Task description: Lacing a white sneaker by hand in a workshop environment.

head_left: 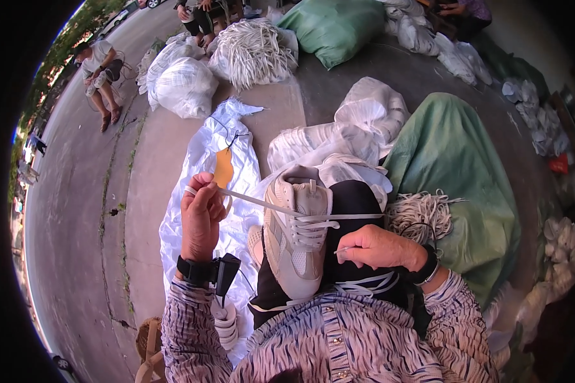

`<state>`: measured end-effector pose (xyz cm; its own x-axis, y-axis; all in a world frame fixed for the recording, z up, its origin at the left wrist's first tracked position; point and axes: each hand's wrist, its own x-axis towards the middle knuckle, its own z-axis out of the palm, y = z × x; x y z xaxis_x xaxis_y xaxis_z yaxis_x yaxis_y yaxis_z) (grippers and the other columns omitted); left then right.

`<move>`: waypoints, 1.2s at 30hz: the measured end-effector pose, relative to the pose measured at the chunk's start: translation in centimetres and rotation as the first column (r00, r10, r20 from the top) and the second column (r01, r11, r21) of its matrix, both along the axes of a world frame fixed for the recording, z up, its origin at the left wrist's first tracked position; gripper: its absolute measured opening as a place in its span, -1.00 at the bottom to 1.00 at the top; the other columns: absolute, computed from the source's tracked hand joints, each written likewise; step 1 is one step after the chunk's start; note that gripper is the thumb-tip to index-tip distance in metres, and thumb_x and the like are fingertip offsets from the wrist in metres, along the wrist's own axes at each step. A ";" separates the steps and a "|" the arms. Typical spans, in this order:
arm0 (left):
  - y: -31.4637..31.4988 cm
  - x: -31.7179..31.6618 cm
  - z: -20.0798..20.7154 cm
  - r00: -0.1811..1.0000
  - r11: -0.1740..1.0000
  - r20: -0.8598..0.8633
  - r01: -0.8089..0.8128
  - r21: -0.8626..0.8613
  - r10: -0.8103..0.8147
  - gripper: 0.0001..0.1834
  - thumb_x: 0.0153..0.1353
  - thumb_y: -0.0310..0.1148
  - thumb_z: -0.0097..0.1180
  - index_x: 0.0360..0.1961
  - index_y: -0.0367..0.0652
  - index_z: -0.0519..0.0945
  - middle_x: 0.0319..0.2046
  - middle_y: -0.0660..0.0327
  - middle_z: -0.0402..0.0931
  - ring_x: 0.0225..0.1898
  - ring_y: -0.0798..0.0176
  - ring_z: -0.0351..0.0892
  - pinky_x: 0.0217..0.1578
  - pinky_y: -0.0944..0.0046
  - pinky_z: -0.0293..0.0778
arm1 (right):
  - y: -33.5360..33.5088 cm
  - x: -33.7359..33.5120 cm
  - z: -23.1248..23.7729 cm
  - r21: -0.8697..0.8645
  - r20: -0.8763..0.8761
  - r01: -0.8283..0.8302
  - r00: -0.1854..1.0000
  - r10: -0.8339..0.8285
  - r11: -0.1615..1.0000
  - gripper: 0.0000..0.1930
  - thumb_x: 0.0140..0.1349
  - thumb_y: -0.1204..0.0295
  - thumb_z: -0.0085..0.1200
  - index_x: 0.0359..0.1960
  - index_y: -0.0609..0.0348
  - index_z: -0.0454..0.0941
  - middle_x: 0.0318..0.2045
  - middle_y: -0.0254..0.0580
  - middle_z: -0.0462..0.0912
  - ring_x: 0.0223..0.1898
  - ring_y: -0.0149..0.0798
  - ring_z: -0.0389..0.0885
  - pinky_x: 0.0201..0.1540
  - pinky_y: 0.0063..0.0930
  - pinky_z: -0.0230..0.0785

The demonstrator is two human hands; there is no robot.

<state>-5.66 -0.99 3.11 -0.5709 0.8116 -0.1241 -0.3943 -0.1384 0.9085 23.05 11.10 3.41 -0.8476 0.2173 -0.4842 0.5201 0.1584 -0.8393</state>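
A beige and grey sneaker [292, 249] rests on my lap, on black cloth, its toe toward me. White laces [310, 231] run through its lower eyelets. My left hand [202, 207] is raised left of the sneaker, its fingers pinching a white lace that stretches taut across the tongue. My right hand [380, 247] is closed low on the sneaker's right side. A thin, pale tip shows at its fingertips, too small to name. Loose white laces [367, 285] lie across my lap below it. Part of a second light shoe [255, 244] shows behind the sneaker's left side.
A bundle of white laces [421, 216] lies on a green sack [453, 159] at right. White plastic sheeting [198, 159] spreads at left, beneath a hanging yellow tag [223, 167]. Ahead are white bags [364, 115] and a lace heap [252, 51]. A person [102, 70] sits far left.
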 end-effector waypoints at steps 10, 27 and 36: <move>-2.4 -3.6 -0.1 0.991 0.994 -0.087 -0.096 0.060 0.101 -0.94 0.24 -0.45 -0.08 -0.27 -0.09 0.41 -0.70 0.48 0.18 -0.73 0.61 0.04 -0.70 0.53 -0.01 | -1.1 -1.0 -1.2 0.184 -0.465 0.473 0.814 -0.347 0.862 -0.87 0.22 0.49 -0.03 -0.24 0.28 0.47 -0.72 -0.31 0.47 -0.71 -0.48 0.43 -0.61 -0.57 0.26; 0.6 4.2 12.1 0.743 0.963 -0.634 0.269 -0.009 -0.214 -0.88 0.25 -0.49 -0.11 -0.21 -0.22 0.45 -0.55 0.40 0.36 -0.60 0.62 0.25 -0.59 0.58 0.16 | 1.2 -5.3 4.3 -0.040 -0.721 0.339 0.641 -0.262 0.940 -0.71 0.34 0.38 -0.16 -0.04 0.28 0.48 -0.18 -0.22 0.61 -0.10 -0.47 0.49 0.02 -0.59 0.28; 5.1 5.2 9.6 0.486 0.753 -0.649 0.624 -0.210 -0.585 -0.54 0.13 -0.27 0.19 0.04 -0.18 0.42 -0.05 0.20 0.39 -0.09 0.30 0.39 -0.01 0.30 0.28 | 3.5 5.7 7.4 -0.570 -0.765 0.285 0.157 -0.624 0.771 -0.69 0.40 0.23 -0.32 -0.38 0.14 0.36 -0.65 -0.37 0.30 -0.51 -0.35 0.35 -0.30 -0.36 0.26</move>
